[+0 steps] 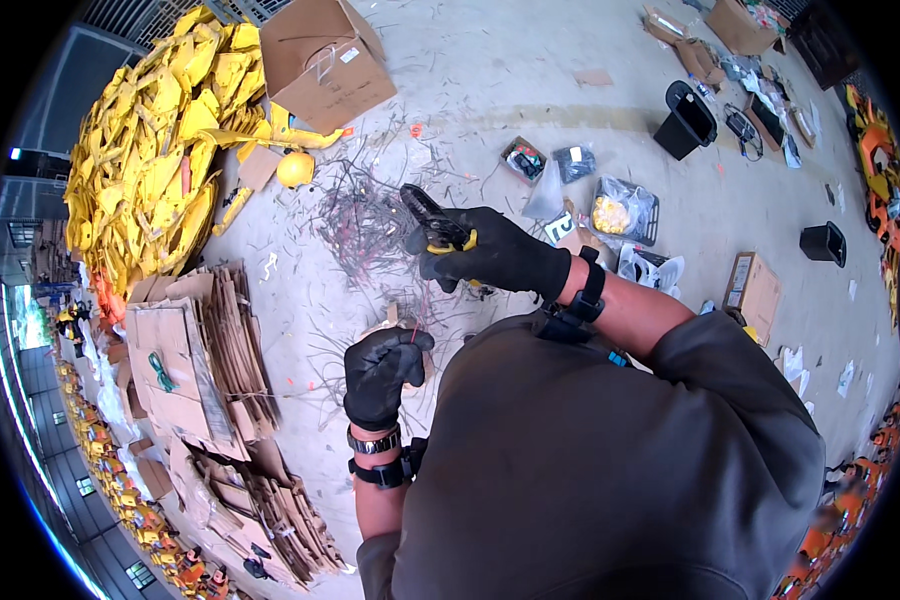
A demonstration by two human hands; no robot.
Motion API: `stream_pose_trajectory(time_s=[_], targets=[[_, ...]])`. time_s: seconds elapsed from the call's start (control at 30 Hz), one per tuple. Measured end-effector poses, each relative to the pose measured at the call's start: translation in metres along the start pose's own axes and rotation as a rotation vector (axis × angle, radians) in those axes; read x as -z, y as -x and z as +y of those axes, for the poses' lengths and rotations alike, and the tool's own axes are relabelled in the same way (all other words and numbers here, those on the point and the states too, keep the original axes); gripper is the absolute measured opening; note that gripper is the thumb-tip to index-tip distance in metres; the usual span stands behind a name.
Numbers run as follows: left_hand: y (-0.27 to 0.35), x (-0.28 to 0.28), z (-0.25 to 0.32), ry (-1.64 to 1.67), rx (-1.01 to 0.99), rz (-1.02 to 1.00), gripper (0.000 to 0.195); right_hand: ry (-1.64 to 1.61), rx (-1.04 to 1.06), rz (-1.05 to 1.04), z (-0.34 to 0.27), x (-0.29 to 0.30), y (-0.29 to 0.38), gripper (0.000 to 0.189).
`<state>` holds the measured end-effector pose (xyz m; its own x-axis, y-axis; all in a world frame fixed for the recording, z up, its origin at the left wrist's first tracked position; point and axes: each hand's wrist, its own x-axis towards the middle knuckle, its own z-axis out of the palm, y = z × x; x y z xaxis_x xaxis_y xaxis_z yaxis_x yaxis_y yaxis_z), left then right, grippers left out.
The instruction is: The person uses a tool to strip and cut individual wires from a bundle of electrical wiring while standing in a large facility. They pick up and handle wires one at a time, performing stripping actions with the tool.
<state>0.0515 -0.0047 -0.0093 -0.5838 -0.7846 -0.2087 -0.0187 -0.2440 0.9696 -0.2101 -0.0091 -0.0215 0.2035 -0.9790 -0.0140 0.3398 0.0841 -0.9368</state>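
Observation:
My right hand [499, 255], in a black glove, is closed around a black plier-like hand tool [431, 210] with yellow on its handles. The tool's dark end points up and left, over a tangle of cut wire scraps [364, 225] on the floor. Lower and to the left, my gloved left hand [382, 375] pinches a thin red wire [414, 331] between thumb and fingers. The wire rises towards the right hand; whether it reaches the tool cannot be made out. Beneath the left hand, a small brownish object [391, 315] is mostly hidden.
A heap of yellow panels [165, 150] and an open cardboard box [330, 67] lie beyond at left. Flattened cardboard stacks [172, 352] stand beside my left arm. Right of my hands are a crate with bagged yellow parts [615, 214] and a black bin [682, 124].

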Motion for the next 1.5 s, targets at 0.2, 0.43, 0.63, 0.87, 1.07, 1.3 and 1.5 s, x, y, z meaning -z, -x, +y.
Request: stream_pose_trajectory(time_s=[0.2,0.43,0.63,0.87,1.07,1.3,1.5], targets=[[0.003,0.006,-0.001,0.197,-0.066,0.009,0.029,-0.121,-0.095,-0.061,-0.001,0.004,-0.002,0.042],[0.004,0.009,0.003,0.29,-0.035,-0.023,0.025,-0.271,-0.199,-0.117,0.009,-0.002,-0.008,0.047],[0.005,0.006,0.01,0.127,0.068,0.055,0.025,-0.322,-0.049,-0.158,0.002,-0.005,-0.013,0.047],[0.0,0.003,0.013,-0.007,0.146,0.029,0.029,-0.063,0.054,-0.111,-0.007,-0.014,-0.01,0.039],[0.002,0.004,0.012,0.04,0.108,0.042,0.026,-0.168,0.007,-0.061,-0.005,-0.01,-0.01,0.032],[0.007,0.005,0.013,0.095,0.035,0.041,0.024,-0.16,0.023,-0.035,0.008,0.007,-0.014,0.029],[0.004,0.004,0.02,0.133,-0.006,-0.029,0.021,-0.179,-0.121,-0.162,0.022,0.0,-0.011,0.032]])
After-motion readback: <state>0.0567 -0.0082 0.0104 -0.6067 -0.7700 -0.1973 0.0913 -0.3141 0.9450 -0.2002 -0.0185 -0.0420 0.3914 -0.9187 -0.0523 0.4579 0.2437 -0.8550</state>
